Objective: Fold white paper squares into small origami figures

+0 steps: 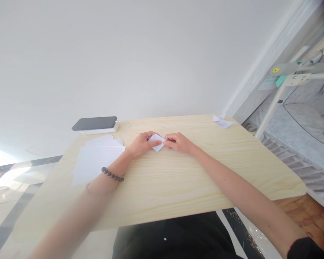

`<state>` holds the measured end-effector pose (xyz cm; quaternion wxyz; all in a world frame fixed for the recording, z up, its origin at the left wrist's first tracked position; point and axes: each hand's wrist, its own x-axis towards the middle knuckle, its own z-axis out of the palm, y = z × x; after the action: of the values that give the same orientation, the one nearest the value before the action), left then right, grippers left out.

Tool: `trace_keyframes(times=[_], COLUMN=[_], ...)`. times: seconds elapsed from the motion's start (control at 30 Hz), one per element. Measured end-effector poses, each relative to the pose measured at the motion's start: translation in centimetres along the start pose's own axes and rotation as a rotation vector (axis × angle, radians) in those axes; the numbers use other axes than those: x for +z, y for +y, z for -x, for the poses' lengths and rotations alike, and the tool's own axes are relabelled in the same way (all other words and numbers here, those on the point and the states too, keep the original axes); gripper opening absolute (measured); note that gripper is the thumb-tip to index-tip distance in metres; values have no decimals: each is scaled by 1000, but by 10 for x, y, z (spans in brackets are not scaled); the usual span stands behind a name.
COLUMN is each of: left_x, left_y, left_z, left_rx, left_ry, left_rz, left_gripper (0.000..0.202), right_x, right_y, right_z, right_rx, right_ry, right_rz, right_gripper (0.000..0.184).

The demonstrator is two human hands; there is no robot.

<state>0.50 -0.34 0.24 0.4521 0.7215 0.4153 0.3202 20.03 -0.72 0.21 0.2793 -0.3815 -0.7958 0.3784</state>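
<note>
A small folded piece of white paper [157, 142] lies at the middle of the light wooden table [178, 180], pinched between both hands. My left hand [142, 144] grips its left side with curled fingers and a thumb on top. My right hand [178, 142] pinches its right corner with closed fingers. A dark bead bracelet [112, 175] circles my left wrist.
A stack of white paper sheets [95, 158] lies left of my left hand. A dark phone [95, 123] rests on a white block at the table's far left edge. Folded white paper pieces [223, 121] sit at the far right corner. A white stand [286, 81] rises to the right.
</note>
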Motion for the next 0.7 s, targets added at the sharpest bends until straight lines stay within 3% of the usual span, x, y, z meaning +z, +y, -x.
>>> trace_keyframes(times=[0.7], left_x=[1], left_y=[1], left_z=[0], left_rx=[-24], left_ry=[9], left_rz=[-29], left_gripper=[41], right_x=[0], right_y=[0], right_z=[0], right_rx=[-5], right_ry=[-1], right_rz=[36], right_gripper=[20])
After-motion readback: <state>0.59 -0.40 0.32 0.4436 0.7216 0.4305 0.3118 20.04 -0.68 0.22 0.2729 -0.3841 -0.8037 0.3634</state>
